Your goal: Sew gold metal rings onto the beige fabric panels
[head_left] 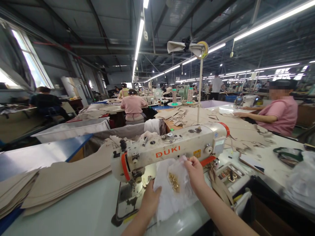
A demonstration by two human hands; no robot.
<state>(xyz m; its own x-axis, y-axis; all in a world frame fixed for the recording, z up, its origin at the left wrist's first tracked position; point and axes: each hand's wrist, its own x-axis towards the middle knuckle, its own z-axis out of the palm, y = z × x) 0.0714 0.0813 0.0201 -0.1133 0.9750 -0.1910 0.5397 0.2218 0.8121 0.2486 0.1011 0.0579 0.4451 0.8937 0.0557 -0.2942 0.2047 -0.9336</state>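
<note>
A white plastic bag (163, 205) is spread between my hands in front of the sewing machine (147, 150). Small gold-coloured metal pieces (174, 182) show in the middle of it; their exact kind is too small to tell. My left hand (150, 196) grips the bag's left side, thumb over the plastic, close to the needle area. At the upper right edge, my right hand (195, 170) pinches the bag with closed fingers. Some shiny metal pieces (148, 180) lie on the machine bed just behind my left hand.
Stacked beige fabric panels (71, 175) lie on the left, and more beige panels (241, 127) cover the table behind the machine. A parts tray (232, 175) with metal fittings is at the right, near a clear plastic bag (301, 183). A co-worker (283, 113) sits at the right.
</note>
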